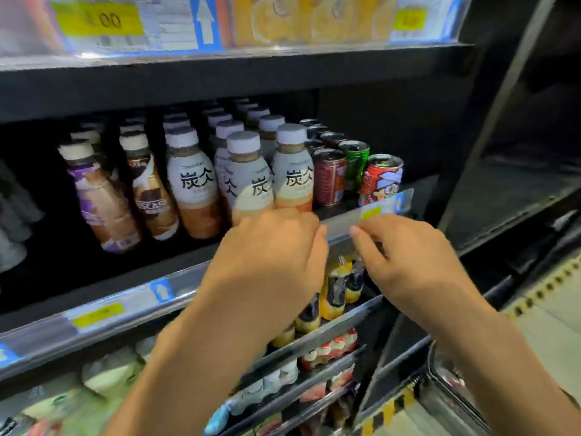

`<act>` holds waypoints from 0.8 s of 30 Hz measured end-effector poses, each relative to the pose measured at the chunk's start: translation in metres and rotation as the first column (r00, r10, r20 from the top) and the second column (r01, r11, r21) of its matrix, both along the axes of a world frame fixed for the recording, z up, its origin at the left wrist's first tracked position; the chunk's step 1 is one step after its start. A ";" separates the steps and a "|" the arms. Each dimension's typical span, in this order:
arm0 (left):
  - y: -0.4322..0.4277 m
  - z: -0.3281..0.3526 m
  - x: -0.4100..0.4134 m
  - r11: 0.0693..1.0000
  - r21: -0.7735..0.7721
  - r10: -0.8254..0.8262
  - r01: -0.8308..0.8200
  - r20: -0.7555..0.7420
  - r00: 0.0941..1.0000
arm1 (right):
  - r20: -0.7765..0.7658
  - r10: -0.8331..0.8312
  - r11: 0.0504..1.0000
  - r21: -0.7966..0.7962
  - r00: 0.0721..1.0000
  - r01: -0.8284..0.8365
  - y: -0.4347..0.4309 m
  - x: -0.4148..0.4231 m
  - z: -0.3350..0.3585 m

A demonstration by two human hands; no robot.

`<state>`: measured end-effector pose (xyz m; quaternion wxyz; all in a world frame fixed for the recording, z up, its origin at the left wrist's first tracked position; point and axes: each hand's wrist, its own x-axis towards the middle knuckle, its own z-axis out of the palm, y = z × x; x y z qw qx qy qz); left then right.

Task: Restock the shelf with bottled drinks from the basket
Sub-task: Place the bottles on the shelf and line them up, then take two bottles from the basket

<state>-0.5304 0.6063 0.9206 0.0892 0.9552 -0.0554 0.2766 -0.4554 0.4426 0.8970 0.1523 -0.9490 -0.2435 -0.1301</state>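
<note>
shelf (103, 265): bottles, cans | left hand (270, 256) grip clamped on bottle (251, 180) | right hand (405, 262) grip together, curled

Glossy plastic bottles (191, 184) with matt caps; shiny metal cans (330, 177) at three o'clock; clear glossy plastic price rail (371, 215).

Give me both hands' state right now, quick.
Left hand: curled around the base of a white-capped bottle at the shelf front.
Right hand: fingertips pinching the clear price rail; holding no bottle.
</note>
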 end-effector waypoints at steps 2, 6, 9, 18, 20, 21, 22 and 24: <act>-0.030 -0.013 0.013 0.994 0.044 -0.103 0.102 0.014 0.995 | -0.017 -0.110 0.990 -0.095 0.994 0.108 -0.026 -0.009 -0.009; -0.095 -0.041 0.042 0.955 0.170 -0.245 0.244 -0.013 0.969 | 0.000 -0.269 0.954 -0.138 0.963 0.267 -0.090 -0.026 -0.032; -0.158 -0.054 0.062 0.904 0.224 -0.323 0.365 -0.204 0.924 | -0.022 -0.390 0.911 -0.156 0.921 0.382 -0.142 -0.034 -0.058; -0.328 -0.173 0.169 0.762 0.239 -0.363 0.602 -0.612 0.702 | -0.303 -0.676 0.737 -0.290 0.672 0.610 -0.310 0.014 -0.163; -0.358 -0.197 0.196 0.751 0.244 -0.319 0.614 -0.680 0.660 | -0.342 -0.692 0.722 -0.331 0.635 0.608 -0.340 0.039 -0.185; -0.378 -0.215 0.215 0.746 0.232 -0.313 0.624 -0.705 0.636 | -0.373 -0.701 0.713 -0.341 0.608 0.613 -0.361 0.056 -0.201; -0.398 -0.232 0.234 0.750 0.221 -0.293 0.623 -0.733 0.614 | -0.400 -0.704 0.709 -0.350 0.586 0.612 -0.380 0.076 -0.215; -0.436 -0.264 0.274 0.756 0.239 -0.225 0.610 -0.780 0.584 | -0.461 -0.709 0.701 -0.385 0.533 0.600 -0.417 0.117 -0.241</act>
